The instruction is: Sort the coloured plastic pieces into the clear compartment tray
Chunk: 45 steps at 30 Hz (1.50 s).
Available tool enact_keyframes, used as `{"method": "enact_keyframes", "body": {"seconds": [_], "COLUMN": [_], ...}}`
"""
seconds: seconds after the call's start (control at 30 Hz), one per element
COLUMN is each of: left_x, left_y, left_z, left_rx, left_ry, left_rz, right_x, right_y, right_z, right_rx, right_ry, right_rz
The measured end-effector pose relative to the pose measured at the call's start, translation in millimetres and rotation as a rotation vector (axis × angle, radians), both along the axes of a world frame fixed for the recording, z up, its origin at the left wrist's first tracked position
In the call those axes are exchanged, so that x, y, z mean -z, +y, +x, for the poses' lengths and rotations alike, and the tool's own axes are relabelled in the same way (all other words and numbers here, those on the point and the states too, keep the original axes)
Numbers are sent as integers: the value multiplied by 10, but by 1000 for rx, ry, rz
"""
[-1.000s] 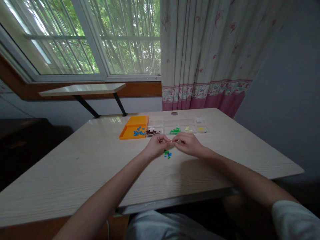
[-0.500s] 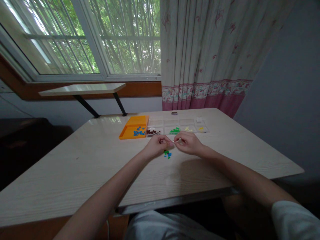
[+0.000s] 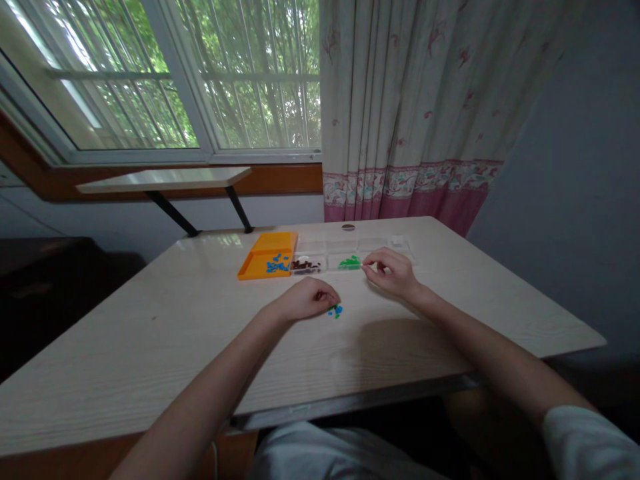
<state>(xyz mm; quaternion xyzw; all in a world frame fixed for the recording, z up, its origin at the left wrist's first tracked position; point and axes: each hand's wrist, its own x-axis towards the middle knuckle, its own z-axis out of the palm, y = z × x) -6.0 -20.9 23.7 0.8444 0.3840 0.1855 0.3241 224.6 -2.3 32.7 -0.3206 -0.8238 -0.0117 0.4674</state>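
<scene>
My left hand (image 3: 306, 299) rests on the wooden table (image 3: 165, 347) with its fingers curled down over a small heap of green and blue beads (image 3: 335, 311). My right hand (image 3: 393, 271) hovers over the clear compartment box (image 3: 350, 252), fingertips pinched together near the cell of green beads (image 3: 349, 263). What the pinch holds is too small to see. The box also holds dark brown beads (image 3: 305, 265).
An orange tray (image 3: 263, 256) with blue beads (image 3: 275, 264) lies left of the clear box. A small dark disc (image 3: 349, 227) sits at the table's far edge. A window, a shelf on brackets and a flowered curtain stand behind the table.
My hands, pinched together above the loose beads, have parted. The right hand moved away to the clear box; the left hand dropped onto the loose beads.
</scene>
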Motion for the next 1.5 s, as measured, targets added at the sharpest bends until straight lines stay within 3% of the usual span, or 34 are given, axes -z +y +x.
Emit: {"method": "enact_keyframes", "body": {"seconds": [0.3,0.47,0.73,0.87,1.0,1.17,1.23,1.5], "left_x": [6,47,10,9,42,105,131,167], "left_y": [4,23,0,-3,31,78,91,101], "left_z": [-16,-18,-11,-5,14,58,84,171], "left_rx": [47,37,-43,-41,-95,-169,-201,-247], "left_ry": [59,119,209,215,149,-60,-163,-380], "left_rz": [62,148,200,216,204,111,51,-133], "right_x": [-20,-28,135,206,198,200,207,260], "right_y": [-16,105,456,532,455,167,52,-76], "right_z": [-10,101,380,427,323,15,-105,-267], "right_rx": [-4,14,412,456,362,22,-48,-22], "right_ry": [19,-56,-317,-330,-289,-347,-358,-282], "right_rz": [31,-9,-294,-340,-280,-186,-139,-59]}}
